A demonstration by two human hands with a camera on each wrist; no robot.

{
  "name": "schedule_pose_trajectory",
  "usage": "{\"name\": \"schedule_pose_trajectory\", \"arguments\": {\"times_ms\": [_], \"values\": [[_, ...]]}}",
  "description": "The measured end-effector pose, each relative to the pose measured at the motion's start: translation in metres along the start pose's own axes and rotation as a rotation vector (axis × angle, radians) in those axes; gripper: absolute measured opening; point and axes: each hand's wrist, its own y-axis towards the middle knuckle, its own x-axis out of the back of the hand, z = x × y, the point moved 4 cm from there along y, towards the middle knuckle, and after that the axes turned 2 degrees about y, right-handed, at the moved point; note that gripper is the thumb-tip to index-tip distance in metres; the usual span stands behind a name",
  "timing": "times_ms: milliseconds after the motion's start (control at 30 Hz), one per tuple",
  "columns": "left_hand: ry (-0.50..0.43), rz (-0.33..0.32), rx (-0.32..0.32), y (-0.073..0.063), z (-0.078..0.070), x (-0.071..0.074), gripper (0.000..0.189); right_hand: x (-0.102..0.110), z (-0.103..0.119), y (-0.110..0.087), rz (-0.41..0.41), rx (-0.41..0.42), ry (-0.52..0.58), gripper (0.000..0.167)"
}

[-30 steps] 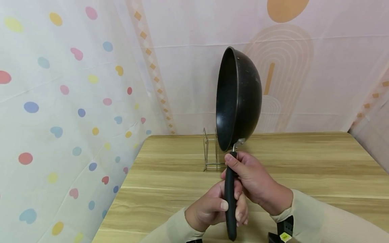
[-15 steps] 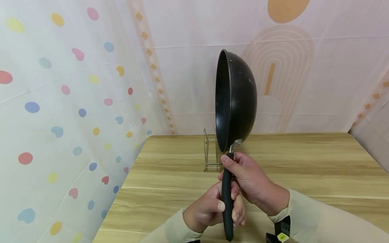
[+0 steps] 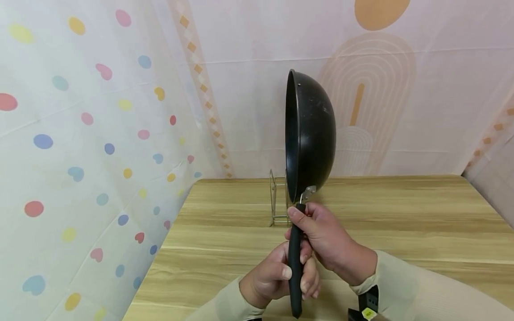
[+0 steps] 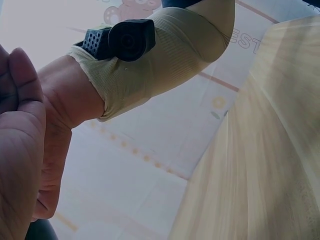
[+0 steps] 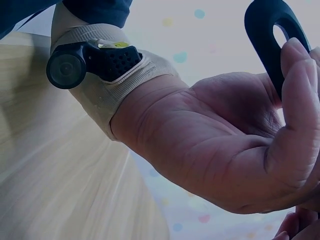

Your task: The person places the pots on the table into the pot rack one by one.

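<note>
1. Black wok (image 3: 315, 129), held upright over the wooden table (image 3: 401, 214), its rim overlapping the wire rack (image 3: 281, 221) in view; contact cannot be told.
2. Left hand (image 3: 277, 272) and right hand (image 3: 327, 236) both grip its handle (image 3: 295, 256).
3. Grasping appears complete; release remains undone.
4. Rack's right side and several fingers are hidden.

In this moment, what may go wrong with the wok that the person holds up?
First, the wok might twist or tip: both the left hand and the right hand grip its handle, and neither supports the bowl. Second, the wok might knock over the thin wire rack, because they overlap in the head view; I cannot tell whether they touch.
</note>
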Motion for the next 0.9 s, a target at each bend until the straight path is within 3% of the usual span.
{"name": "schedule_pose_trajectory", "arguments": {"times_ms": [467, 900], "values": [[0.001, 0.023, -0.050, -0.006, -0.003, 0.005, 0.021, -0.010, -0.003, 0.005, -0.028, -0.001, -0.031, 0.027], [-0.016, 0.044, -0.053, -0.014, -0.006, 0.008, 0.017, -0.016, -0.007, 0.008, -0.017, -0.011, -0.068, 0.030]]}}
